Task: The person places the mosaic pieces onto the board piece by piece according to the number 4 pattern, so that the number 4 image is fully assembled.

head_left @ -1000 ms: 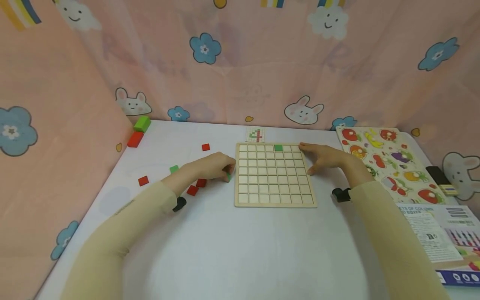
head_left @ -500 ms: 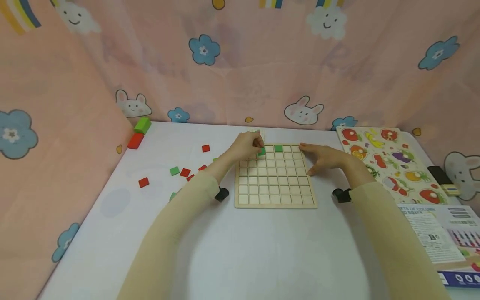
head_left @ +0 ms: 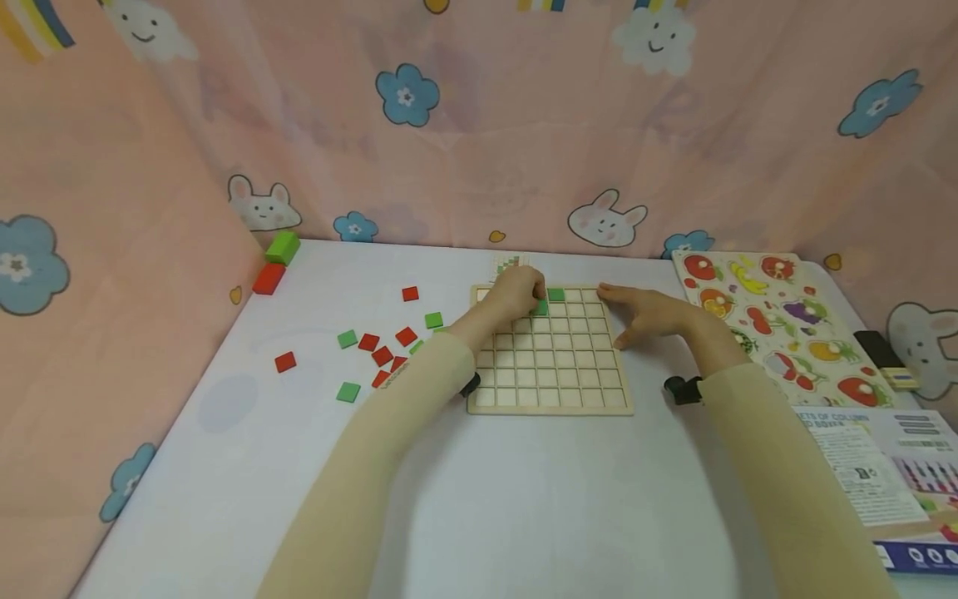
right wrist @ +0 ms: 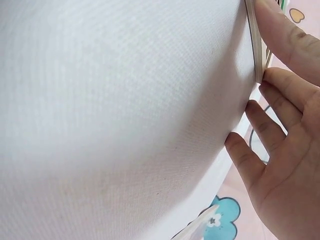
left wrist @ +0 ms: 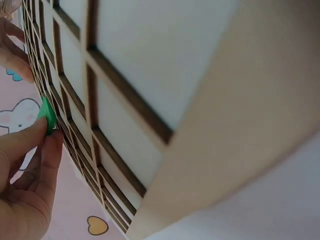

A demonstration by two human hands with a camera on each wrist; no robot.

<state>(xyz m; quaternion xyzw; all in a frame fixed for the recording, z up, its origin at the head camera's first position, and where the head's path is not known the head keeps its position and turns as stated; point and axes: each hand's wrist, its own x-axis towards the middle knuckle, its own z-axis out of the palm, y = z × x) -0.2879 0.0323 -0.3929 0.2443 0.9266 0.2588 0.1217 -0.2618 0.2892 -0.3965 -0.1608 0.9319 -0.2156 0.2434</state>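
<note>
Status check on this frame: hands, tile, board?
Left hand pinches green tile over grid board, second row. Right hand open, steadying board's right edge. One green tile already seated. Nothing in the way.

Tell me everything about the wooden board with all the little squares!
The wooden grid board is pale, light wood, divided by thin ridges into rows of small square cells. It lies flat on the white table. One green tile sits in its top row. The left hand pinches a second green tile just below that row. The right hand rests against the board's right edge, fingers straight.
</note>
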